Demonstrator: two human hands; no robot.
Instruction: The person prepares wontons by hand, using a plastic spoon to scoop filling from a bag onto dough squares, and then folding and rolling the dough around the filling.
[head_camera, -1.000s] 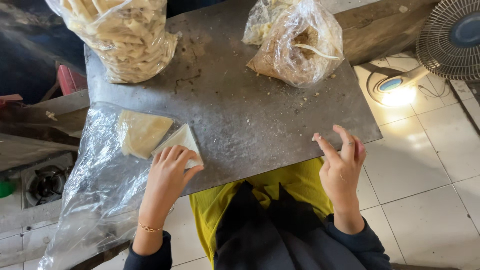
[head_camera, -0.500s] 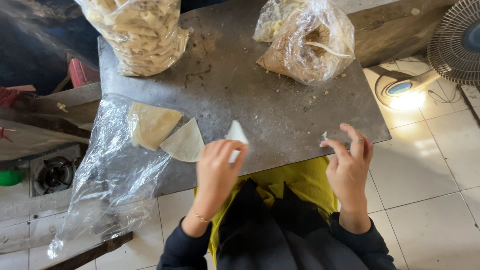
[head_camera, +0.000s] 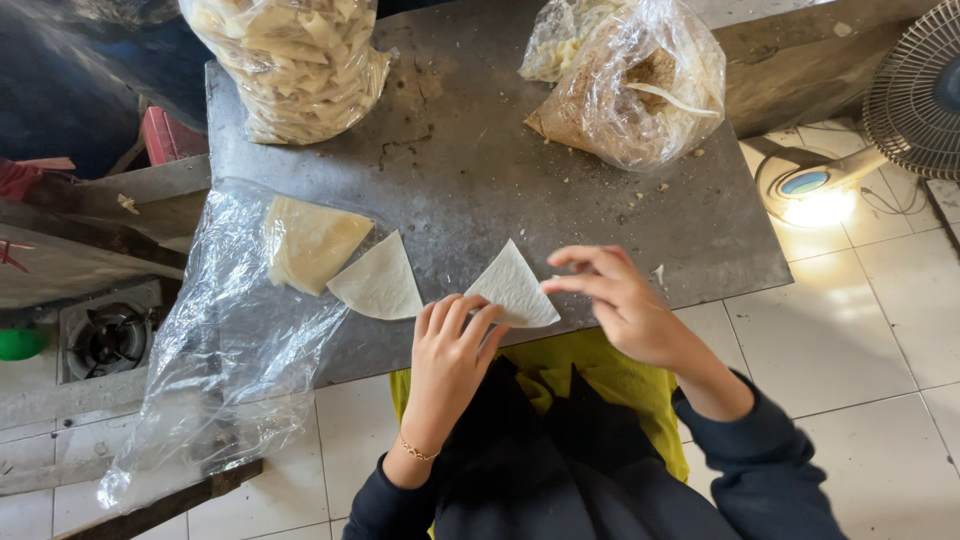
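Since a moment ago the left hand (head_camera: 450, 345) has drawn a single wrapper sheet (head_camera: 513, 288) away from the stack and toward the near edge of the worktop (head_camera: 480, 170), and the right hand (head_camera: 625, 305) has swung in from the side to meet it.

The sheet is a thin, pale, matte quarter-round of dough lying flat on the scuffed grey metal, its point aimed away from the person and its curved edge nearest them. The left hand lies with curled fingers on its near left corner, pinning it down. The right hand hovers just beside its right edge, fingers loosely spread and holding nothing, thumb and forefinger closest to the sheet. Both hands are about equally near.

To the left, a second loose sheet (head_camera: 378, 282) lies just beside a yellowish stack of wrappers (head_camera: 310, 240) resting on a crumpled clear plastic bag (head_camera: 215, 370). At the far edge stand a bulging bag of folded pieces (head_camera: 290, 60) and a bag of brownish filling (head_camera: 630, 95). A fan (head_camera: 915, 90) stands on the tiled floor.
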